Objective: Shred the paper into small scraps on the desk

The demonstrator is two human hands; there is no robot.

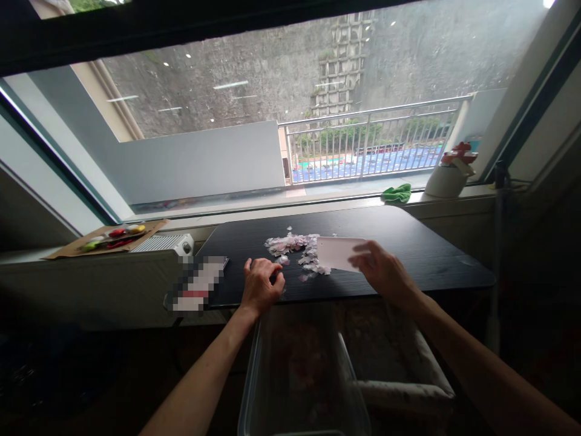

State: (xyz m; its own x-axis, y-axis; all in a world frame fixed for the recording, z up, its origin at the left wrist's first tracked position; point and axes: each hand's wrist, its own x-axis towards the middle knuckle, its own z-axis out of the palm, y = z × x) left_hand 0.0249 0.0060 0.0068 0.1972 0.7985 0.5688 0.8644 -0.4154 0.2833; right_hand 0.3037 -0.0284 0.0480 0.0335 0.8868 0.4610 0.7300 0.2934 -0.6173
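Observation:
On the dark table (363, 221) lies a pile of pale pinkish-white flakes, like torn paper scraps (290, 242). A flat white card or sheet (338, 251) lies against the right side of the scraps. My right hand (385, 272) is over the card's right end, fingers apart and blurred; whether they touch it is unclear. My left hand (262, 281) rests near the table's front edge, just below the scraps. Its fingers are curled, with a small dark, reddish bit showing between thumb and forefinger. Below the edge stands a clear plastic bin (252, 375).
A light-rimmed box (403, 390) stands right of the bin. A pixelated item (200, 284) lies at the table's left end. On the sill are a green cloth (397, 194) and a white jug-like container (447, 178). Cardboard (68, 245) with colourful items lies left, by a radiator (158, 243).

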